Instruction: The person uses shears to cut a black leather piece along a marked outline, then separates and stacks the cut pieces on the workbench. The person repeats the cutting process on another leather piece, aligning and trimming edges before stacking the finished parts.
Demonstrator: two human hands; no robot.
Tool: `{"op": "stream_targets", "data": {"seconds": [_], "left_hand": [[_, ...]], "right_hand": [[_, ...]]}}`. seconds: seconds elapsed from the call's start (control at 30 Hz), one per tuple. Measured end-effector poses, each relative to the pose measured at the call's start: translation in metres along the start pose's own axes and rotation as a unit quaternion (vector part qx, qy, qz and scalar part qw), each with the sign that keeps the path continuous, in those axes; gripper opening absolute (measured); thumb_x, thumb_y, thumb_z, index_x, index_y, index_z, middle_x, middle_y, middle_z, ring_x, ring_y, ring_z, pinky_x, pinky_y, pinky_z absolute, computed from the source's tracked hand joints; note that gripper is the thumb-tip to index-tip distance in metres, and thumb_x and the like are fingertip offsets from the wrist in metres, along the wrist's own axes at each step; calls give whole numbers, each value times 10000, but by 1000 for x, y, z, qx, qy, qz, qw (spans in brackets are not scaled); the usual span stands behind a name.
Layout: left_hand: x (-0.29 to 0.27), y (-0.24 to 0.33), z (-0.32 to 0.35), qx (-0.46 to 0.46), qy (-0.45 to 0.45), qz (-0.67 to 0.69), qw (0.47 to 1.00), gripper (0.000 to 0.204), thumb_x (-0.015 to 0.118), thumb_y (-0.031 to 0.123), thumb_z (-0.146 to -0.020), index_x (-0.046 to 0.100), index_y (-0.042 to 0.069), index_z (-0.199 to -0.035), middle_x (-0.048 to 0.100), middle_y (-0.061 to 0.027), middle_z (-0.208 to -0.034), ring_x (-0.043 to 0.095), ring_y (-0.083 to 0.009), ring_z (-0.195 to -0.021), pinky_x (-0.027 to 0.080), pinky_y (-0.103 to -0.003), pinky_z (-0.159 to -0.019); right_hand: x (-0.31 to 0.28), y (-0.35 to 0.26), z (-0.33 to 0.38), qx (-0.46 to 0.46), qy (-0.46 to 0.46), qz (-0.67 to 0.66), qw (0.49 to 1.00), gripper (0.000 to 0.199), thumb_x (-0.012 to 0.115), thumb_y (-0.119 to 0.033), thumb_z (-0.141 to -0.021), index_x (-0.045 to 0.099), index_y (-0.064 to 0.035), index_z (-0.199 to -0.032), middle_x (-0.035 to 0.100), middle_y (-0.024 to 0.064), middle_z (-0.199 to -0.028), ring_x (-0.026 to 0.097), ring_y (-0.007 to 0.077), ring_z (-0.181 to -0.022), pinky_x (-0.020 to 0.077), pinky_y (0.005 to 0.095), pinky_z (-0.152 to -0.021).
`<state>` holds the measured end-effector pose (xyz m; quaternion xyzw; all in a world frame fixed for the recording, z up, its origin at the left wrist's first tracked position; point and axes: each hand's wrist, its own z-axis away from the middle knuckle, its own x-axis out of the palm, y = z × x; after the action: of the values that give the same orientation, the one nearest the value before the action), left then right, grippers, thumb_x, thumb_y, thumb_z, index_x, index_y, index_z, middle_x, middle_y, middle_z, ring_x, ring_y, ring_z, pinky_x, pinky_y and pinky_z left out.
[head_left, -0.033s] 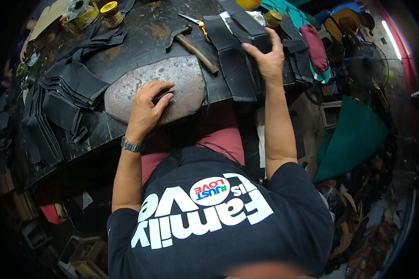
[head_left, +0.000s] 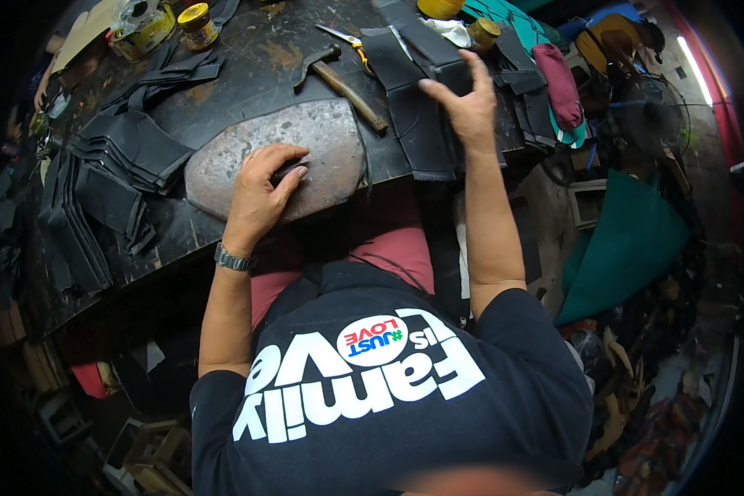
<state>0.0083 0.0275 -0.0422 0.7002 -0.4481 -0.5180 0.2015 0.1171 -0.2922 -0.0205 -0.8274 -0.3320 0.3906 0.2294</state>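
My left hand rests on a flat grey stone slab at the table's near edge. Its fingers curl toward the thumb around something small and dark that I cannot make out. Farther right, my right hand spans a folded black leather-like piece, thumb at one side and fingers at the other. Beneath that piece lie other flat black pieces. A hammer with a wooden handle lies between slab and pieces, and orange-handled scissors lie just beyond it.
Stacked black pieces cover the table's left side. Tins and a yellow jar stand at the back left. A maroon roll lies at the right edge. Beyond are a fan, green sheet material and a bent-over person.
My right hand has shifted slightly left, and the folded black piece has moved with it. More white material shows behind the piece. My left hand has stayed in place.
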Motion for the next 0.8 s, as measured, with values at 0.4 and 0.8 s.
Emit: {"op": "stream_targets", "data": {"seconds": [0.4,0.8], "left_hand": [[0,-1,0,5,3,13,1000,212,691,128,-832,695,61,-1033,695,-100,-1035,625,-275,-1011,418,-369,-950],[0,0,0,13,2,-1,1000,214,693,122,-828,694,58,-1032,693,-99,-1037,625,-275,-1003,421,-372,-941]], "right_hand": [[-4,-10,-8,146,65,-315,936,718,842,-118,-727,461,-32,-1329,573,78,-1105,594,128,-929,502,236,-755],[-21,57,-2,108,23,45,993,809,874,-412,-637,543,-87,-1299,536,228,-1209,528,353,-1146,430,415,-985]]}}
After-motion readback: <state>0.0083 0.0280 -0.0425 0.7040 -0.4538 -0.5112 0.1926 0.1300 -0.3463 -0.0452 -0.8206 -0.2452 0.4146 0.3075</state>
